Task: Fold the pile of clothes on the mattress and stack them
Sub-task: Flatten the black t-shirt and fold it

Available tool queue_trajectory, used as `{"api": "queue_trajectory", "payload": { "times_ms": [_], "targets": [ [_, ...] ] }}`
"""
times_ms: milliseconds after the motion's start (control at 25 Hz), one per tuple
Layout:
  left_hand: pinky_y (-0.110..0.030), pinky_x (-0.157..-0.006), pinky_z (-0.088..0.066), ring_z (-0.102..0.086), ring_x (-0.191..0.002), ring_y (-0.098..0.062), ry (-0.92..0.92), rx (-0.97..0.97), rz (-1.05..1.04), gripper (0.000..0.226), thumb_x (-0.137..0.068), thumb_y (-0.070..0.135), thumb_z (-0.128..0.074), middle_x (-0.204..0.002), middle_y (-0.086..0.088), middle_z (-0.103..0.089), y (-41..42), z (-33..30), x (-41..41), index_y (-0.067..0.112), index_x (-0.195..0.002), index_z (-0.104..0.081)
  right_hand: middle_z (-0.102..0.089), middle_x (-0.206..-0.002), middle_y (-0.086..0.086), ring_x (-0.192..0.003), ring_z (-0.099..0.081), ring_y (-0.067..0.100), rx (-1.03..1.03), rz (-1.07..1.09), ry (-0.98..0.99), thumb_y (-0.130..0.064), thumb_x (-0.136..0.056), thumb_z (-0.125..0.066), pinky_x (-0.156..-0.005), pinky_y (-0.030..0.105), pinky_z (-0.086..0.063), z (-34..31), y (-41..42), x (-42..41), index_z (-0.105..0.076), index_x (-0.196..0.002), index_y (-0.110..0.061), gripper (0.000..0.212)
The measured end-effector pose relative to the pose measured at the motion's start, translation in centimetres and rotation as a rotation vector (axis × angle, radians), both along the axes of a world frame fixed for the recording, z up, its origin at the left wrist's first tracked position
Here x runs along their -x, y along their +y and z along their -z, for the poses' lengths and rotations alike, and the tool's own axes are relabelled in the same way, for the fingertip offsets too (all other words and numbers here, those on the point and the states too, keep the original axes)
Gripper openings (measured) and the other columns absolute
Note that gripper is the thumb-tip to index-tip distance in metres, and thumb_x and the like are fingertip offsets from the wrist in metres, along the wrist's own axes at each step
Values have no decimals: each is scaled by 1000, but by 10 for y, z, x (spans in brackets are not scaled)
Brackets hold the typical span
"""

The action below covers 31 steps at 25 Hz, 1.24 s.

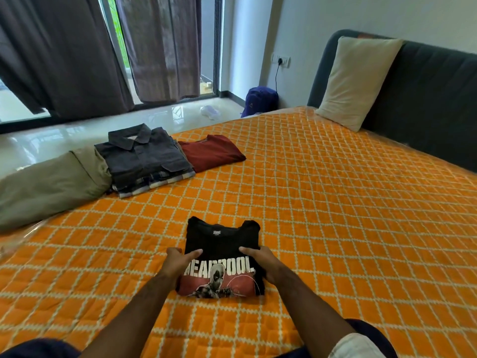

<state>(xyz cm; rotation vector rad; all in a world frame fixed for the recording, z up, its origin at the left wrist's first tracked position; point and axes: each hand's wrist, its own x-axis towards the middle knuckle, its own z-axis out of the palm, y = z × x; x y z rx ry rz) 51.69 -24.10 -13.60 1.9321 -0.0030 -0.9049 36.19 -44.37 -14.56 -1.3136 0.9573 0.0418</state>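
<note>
A folded black T-shirt (223,244) with a white-and-red print lies on the orange quilted mattress (335,202) just in front of me. My left hand (179,262) grips its left edge, thumb on top of the print. My right hand (260,262) grips its right edge the same way. Further back on the left stands a stack of folded shirts (144,161), a dark grey collared one on top of checked ones. A folded maroon T-shirt (211,152) lies right beside that stack.
A grey-green pillow (49,182) lies at the mattress's left edge, touching the stack. A beige pillow (356,81) leans on the dark headboard (426,99) at the back right. On the floor beyond are a blue backpack (259,100), curtains and a glass door.
</note>
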Motion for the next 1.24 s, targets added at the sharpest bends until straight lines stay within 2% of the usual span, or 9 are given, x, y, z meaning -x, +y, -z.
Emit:
{"api": "queue_trajectory", "payload": {
  "times_ms": [120,240,360,560,800,920,1000,1120,1240],
  "targets": [
    [-35,-81,-48,-61,-85,-19,52,53,59,44,-90,22,-75,-100,-6,-66,-10,-8,-2,-3,-123,-62,-77,-105,15,-95,-75,33,-47,60,-46,-21,-88,-78,-87,47,-60,-2,6,-3,-63,-125,-4,43],
    [-42,-96,-48,-62,-105,-24,53,178,55,27,-93,21,-71,-119,-7,-67,-16,-18,-9,12,-117,-63,-74,-113,15,-98,-74,32,-97,71,-141,-16,-96,-69,-77,41,-60,-15,4,-13,-58,-131,-9,38],
    [-55,-96,-54,-70,-102,-36,60,312,21,31,-92,18,-69,-112,-14,-74,-21,-27,-28,12,-122,-64,-74,-116,11,-99,-74,29,-74,39,-219,-12,-98,-64,-76,39,-60,-40,-14,-34,-57,-130,-17,32],
    [-40,-69,-61,-74,-87,-34,-21,499,-26,31,-92,13,-68,-105,-17,-75,-90,-57,-118,11,-122,-61,-75,-113,13,-99,-73,34,43,-85,-294,-14,-98,-64,-85,47,-59,-76,-108,-141,-58,-129,-17,31],
    [-45,-89,-59,-70,-106,-27,-172,609,-154,44,-93,11,-69,-120,-8,-70,-220,-73,-254,12,-134,-53,-74,-107,11,-92,-72,28,289,-179,-316,-10,-96,-65,-93,51,-56,-116,-246,-317,-58,-135,-7,39],
    [-40,-92,-56,-63,-114,-25,-253,423,-230,55,-92,8,-70,-134,-14,-58,-255,-63,-299,12,-139,-43,-57,-138,18,-115,-63,28,572,-238,-192,-24,-93,-73,-102,50,-52,-106,-284,-395,-39,-149,-12,66],
    [-36,-106,-45,-43,-134,-26,-590,45,-157,79,-87,13,-71,-154,-15,-34,-268,-48,-316,9,-152,-26,-16,-165,15,-149,-24,36,971,-383,117,-55,-90,-68,-120,56,-25,-68,-290,-430,-12,-160,-26,94],
    [-51,-122,-20,-10,-153,-31,-1146,-445,512,84,-96,57,-42,-168,-13,-4,-279,-14,-345,13,-161,-11,19,-168,-2,-155,17,26,1123,-702,242,-79,-92,-29,-122,60,7,7,-268,-445,5,-159,-43,84],
    [-55,-123,-4,10,-155,-30,-938,-610,799,81,-98,65,-4,-168,-13,9,-280,31,-385,15,-161,-1,28,-164,-7,-153,25,21,1038,-751,361,-84,-87,-10,-123,55,11,48,-263,-458,14,-155,-49,81]
  ]
}}
